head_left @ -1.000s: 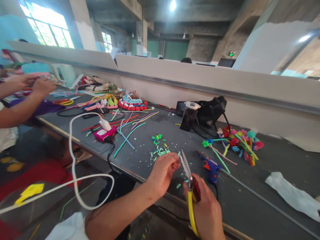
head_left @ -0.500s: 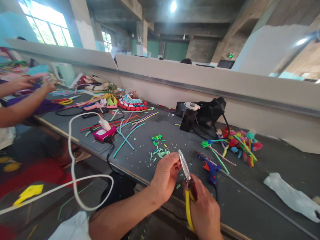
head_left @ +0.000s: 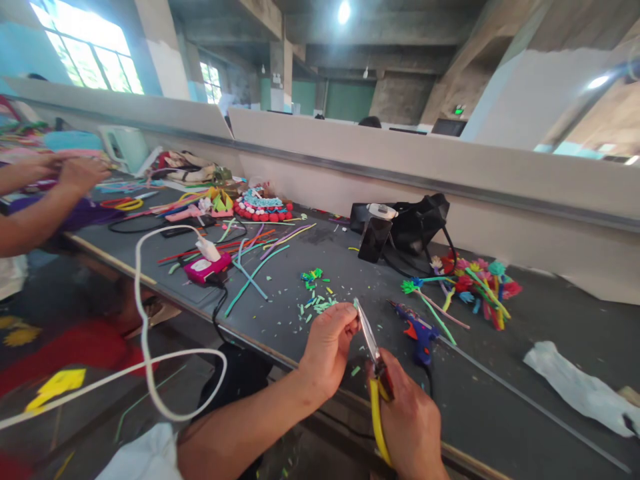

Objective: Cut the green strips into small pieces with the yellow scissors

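My right hand (head_left: 411, 417) is closed around scissors (head_left: 369, 337) with yellow handles, and their metal blades point up and away from me. Right beside the blades, the thumb and fingers of my left hand (head_left: 330, 347) are pinched together. A tiny pale green bit shows at those fingertips by the blade tips, too small to name. Just beyond my left hand, short green clippings (head_left: 320, 304) are scattered on the dark table. A small green and yellow fuzzy piece (head_left: 312, 274) lies behind them. To the right of the scissors rests a blue glue gun (head_left: 421, 339).
Pipe cleaners (head_left: 257, 280) and a pink power adapter (head_left: 204, 268) with a looping white cable lie left. Behind stand a phone (head_left: 375, 240) and black bag (head_left: 423, 223). Colourful pipe-cleaner flowers (head_left: 480, 287) and a white crumpled bag (head_left: 575, 387) lie right. A co-worker's hands (head_left: 83, 175) are far left.
The whole view has shifted slightly. My hands and the scissors keep nearly the same place, with the scissors' handles turned a little. The co-worker's hands have drawn closer together.
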Action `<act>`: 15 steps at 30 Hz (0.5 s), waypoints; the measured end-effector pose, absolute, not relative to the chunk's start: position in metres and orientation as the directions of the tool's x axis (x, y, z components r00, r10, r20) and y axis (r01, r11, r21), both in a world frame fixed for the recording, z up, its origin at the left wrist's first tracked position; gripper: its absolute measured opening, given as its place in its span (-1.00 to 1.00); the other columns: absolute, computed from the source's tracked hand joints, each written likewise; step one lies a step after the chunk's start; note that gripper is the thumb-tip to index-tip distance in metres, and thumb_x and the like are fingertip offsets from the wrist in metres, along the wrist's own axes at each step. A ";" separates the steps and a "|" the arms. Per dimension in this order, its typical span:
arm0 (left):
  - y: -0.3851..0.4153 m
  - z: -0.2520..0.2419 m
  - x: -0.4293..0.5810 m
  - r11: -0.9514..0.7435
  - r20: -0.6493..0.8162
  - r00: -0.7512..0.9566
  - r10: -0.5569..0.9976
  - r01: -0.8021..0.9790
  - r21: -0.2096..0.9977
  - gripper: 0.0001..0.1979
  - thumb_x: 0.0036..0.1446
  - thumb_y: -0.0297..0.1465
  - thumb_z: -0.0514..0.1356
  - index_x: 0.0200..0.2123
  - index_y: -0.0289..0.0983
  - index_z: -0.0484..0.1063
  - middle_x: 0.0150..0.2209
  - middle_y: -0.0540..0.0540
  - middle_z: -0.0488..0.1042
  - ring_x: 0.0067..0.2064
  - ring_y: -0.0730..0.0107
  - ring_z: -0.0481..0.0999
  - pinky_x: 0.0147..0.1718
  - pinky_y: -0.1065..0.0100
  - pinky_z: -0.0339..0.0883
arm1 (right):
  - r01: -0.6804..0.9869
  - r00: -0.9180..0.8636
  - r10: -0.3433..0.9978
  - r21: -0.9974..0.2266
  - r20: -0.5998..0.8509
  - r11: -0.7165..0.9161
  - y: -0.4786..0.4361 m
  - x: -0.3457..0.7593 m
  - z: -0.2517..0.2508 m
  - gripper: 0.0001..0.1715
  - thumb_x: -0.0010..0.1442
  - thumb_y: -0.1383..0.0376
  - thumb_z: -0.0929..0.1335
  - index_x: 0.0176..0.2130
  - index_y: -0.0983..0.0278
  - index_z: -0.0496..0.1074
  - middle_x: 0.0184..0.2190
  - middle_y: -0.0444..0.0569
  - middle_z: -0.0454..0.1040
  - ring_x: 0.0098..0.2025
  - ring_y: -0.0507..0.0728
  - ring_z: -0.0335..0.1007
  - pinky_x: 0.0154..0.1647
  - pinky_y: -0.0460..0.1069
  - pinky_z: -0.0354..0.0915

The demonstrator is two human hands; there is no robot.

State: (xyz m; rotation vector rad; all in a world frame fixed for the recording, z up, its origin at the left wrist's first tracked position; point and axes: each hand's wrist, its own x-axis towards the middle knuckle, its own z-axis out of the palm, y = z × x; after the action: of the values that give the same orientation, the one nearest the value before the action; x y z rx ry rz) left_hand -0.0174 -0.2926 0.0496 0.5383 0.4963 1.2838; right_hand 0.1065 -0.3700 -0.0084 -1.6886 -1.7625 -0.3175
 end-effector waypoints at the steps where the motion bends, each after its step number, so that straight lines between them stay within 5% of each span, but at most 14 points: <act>1: -0.292 0.049 -0.017 0.179 -0.040 0.201 0.979 -0.748 0.639 -0.82 -0.03 -0.42 0.32 -0.58 -0.31 0.40 -0.54 0.03 0.32 -0.44 0.50 0.26 -0.36 0.38 0.17 | 0.951 0.068 0.806 -0.283 0.588 0.126 -0.370 0.106 -0.008 -0.56 0.40 0.14 0.14 -0.07 0.28 0.49 -0.37 -0.03 0.64 -0.45 0.14 0.61 -0.51 -0.08 0.34; 8: -0.290 0.043 -0.017 0.142 -0.021 0.171 0.985 -0.737 0.661 -0.87 -0.01 -0.44 0.30 -0.55 -0.30 0.43 -0.52 0.03 0.31 -0.42 0.47 0.26 -0.32 0.36 0.18 | 0.904 0.196 0.854 -0.425 0.482 0.033 -0.369 0.101 0.003 -0.57 0.38 0.04 0.16 -0.13 0.18 0.49 -0.59 -0.22 0.51 -0.62 0.07 0.50 -0.63 -0.11 0.22; 15: -0.292 0.048 -0.017 0.187 -0.079 0.178 0.981 -0.742 0.644 -0.85 -0.05 -0.41 0.33 -0.55 -0.30 0.42 -0.52 0.04 0.32 -0.44 0.49 0.25 -0.37 0.38 0.16 | 0.934 0.182 0.859 -0.358 0.479 0.002 -0.371 0.099 0.004 -0.59 0.37 0.06 0.16 -0.14 0.15 0.49 -0.43 -0.15 0.60 -0.50 0.11 0.57 -0.58 -0.09 0.25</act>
State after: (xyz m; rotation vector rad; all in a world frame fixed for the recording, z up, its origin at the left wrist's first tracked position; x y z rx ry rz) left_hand -0.0166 -0.2916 0.0479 0.5288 0.5478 1.3013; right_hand 0.0991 -0.3706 0.0043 -1.8598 -1.6826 -0.1602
